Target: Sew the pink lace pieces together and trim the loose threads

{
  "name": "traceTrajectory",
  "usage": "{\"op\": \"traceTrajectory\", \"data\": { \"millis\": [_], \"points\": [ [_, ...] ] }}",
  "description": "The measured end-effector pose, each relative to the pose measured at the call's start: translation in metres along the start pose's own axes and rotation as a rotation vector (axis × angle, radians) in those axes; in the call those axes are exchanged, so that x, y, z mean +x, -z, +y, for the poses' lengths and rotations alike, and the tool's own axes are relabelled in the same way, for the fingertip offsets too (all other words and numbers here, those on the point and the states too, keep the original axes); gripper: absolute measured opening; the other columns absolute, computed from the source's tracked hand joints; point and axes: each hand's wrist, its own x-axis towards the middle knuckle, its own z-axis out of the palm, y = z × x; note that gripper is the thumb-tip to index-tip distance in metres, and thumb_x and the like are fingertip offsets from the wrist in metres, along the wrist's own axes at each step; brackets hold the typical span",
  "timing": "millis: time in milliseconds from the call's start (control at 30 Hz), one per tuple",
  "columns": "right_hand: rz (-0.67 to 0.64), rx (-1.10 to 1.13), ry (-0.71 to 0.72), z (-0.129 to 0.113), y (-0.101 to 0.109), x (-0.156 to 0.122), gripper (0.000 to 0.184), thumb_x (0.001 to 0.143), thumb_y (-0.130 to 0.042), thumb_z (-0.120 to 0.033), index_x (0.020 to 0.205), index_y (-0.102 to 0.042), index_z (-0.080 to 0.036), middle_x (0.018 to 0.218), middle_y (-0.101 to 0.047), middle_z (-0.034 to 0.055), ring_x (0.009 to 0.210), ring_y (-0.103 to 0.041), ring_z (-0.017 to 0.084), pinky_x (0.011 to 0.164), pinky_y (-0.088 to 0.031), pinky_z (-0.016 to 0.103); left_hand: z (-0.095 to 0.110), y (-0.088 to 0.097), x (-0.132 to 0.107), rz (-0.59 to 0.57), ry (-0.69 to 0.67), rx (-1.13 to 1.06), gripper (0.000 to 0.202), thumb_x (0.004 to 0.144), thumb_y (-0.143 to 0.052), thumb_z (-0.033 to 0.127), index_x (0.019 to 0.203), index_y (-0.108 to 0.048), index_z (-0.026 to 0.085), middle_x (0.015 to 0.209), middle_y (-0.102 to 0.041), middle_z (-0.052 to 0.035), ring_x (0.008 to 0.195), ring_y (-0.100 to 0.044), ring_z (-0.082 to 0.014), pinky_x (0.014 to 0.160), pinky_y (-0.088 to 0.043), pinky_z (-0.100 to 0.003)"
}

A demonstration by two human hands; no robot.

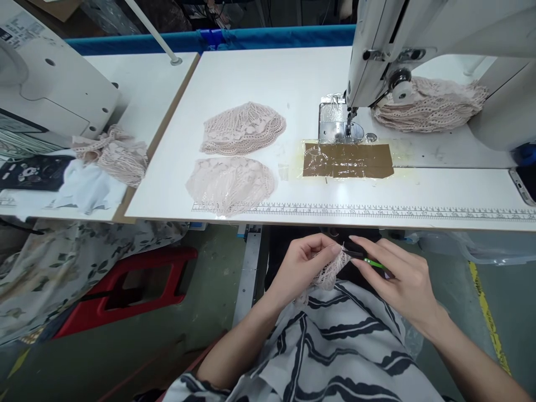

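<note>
Over my lap, just below the table edge, my left hand (307, 262) pinches a small piece of pale pink lace (329, 273) between thumb and fingers. Opposite it, my right hand (397, 273) is closed on thread snips (355, 254) with black blades and a green part. Their tips meet the lace edge by my left fingertips. On the white table lie two flat lace pieces, a patterned lace piece (243, 128) farther back and a paler lace piece (230, 181) nearer me.
A sewing machine (377, 61) stands at right, with brown tape (347, 161) before its needle plate. A lace pile (431, 103) sits under its arm. A printed ruler (377, 212) runs along the front edge. At left are another machine (54, 72), bunched lace (115, 153) and a red stool (125, 290).
</note>
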Motion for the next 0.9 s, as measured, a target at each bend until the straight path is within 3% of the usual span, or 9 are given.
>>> {"op": "traceTrajectory", "data": {
  "millis": [267, 467, 633, 767, 900],
  "points": [
    [0.007, 0.018, -0.006, 0.0, -0.002, -0.002, 0.046, 0.084, -0.067, -0.014, 0.129, -0.058, -0.022, 0.068, -0.054, -0.0025, 0.051, -0.039, 0.008, 0.046, -0.032, 0.024, -0.001, -0.001, 0.001, -0.028, 0.019, -0.001, 0.029, 0.087, -0.062, 0.042, 0.077, -0.063, 0.015, 0.064, -0.052, 0.0024, 0.054, -0.041, -0.0059, 0.051, -0.032, -0.02],
    [0.104, 0.155, 0.08, -0.004, -0.001, 0.0, 0.048, 0.08, -0.069, -0.009, 0.125, -0.06, -0.023, 0.07, -0.058, -0.0007, 0.054, -0.047, 0.01, 0.047, -0.035, 0.025, 0.001, -0.005, 0.001, 0.047, 0.005, 0.001, 0.029, 0.087, -0.062, 0.04, 0.074, -0.06, 0.014, 0.06, -0.048, 0.0035, 0.051, -0.037, -0.0058, 0.049, -0.031, -0.02],
    [0.131, 0.244, -0.125, -0.008, 0.002, 0.006, 0.028, 0.079, -0.072, -0.016, 0.105, -0.066, -0.024, 0.07, -0.059, -0.0003, 0.056, -0.048, 0.011, 0.048, -0.039, 0.026, -0.001, -0.008, 0.0, 0.088, -0.032, 0.059, 0.031, 0.086, -0.062, 0.041, 0.072, -0.059, 0.014, 0.058, -0.045, 0.004, 0.052, -0.035, -0.006, 0.048, -0.028, -0.019],
    [0.078, 0.313, -0.321, -0.015, -0.004, 0.009, 0.014, 0.079, -0.072, -0.026, 0.091, -0.065, -0.023, 0.08, -0.067, 0.0022, 0.062, -0.057, 0.014, 0.052, -0.045, 0.027, -0.002, -0.011, -0.002, 0.127, -0.08, 0.167, 0.031, 0.087, -0.06, 0.042, 0.071, -0.06, 0.015, 0.058, -0.046, 0.0031, 0.051, -0.034, -0.0067, 0.047, -0.027, -0.02],
    [0.092, 0.355, -0.315, -0.016, -0.014, 0.01, 0.012, 0.081, -0.071, -0.025, 0.091, -0.066, -0.024, 0.077, -0.066, 0.0009, 0.063, -0.057, 0.014, 0.054, -0.046, 0.027, -0.004, -0.012, -0.002, 0.138, -0.104, 0.21, 0.031, 0.087, -0.06, 0.043, 0.072, -0.061, 0.016, 0.058, -0.049, 0.0031, 0.051, -0.035, -0.0072, 0.048, -0.028, -0.021]
  ]
}}
